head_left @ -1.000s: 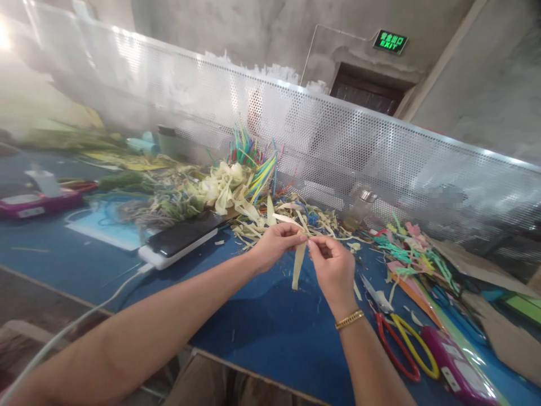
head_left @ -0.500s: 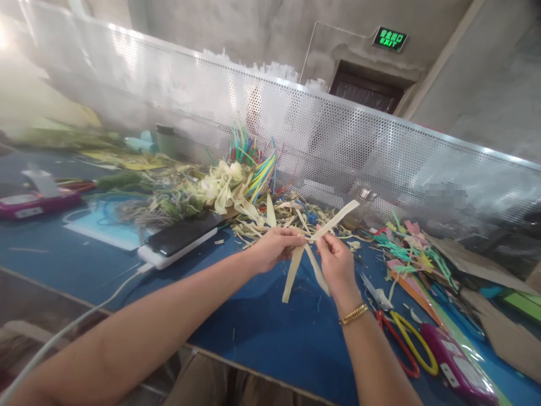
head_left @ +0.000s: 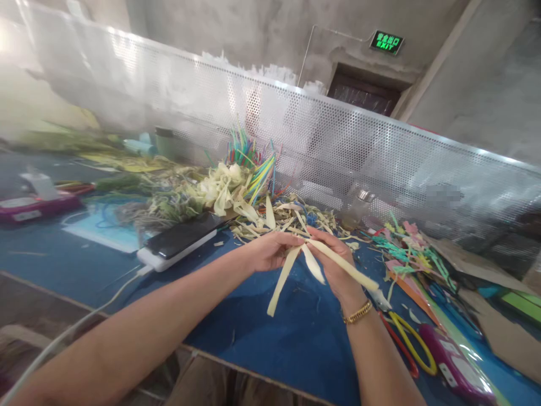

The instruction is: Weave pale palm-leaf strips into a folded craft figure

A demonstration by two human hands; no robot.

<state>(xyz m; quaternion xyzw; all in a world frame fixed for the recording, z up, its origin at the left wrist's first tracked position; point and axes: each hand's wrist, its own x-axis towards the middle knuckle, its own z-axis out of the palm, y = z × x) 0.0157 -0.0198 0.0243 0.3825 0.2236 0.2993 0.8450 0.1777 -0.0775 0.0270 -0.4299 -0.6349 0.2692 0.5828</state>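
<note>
Left hand (head_left: pixel 270 252) and right hand (head_left: pixel 333 262) are pinching pale leaf strips (head_left: pixel 291 269); strips are partly hiding right fingertips.

Bright, even light, strongest from upper left, where glare washes out the perforated metal screen (head_left: pixel 296 135) and the far left end of the blue table (head_left: pixel 262 338). Wide-angle distortion: screen and table edge bow toward the corners. Left side soft and hazy; clutter at the table's left edge is smeared, possibly motion blur. Green exit sign (head_left: pixel 386 42) glows, slightly bloomed. Soft shadows under the forearms on the table. A blurred patch sits on the screen at right. Centre reasonably sharp.
</note>
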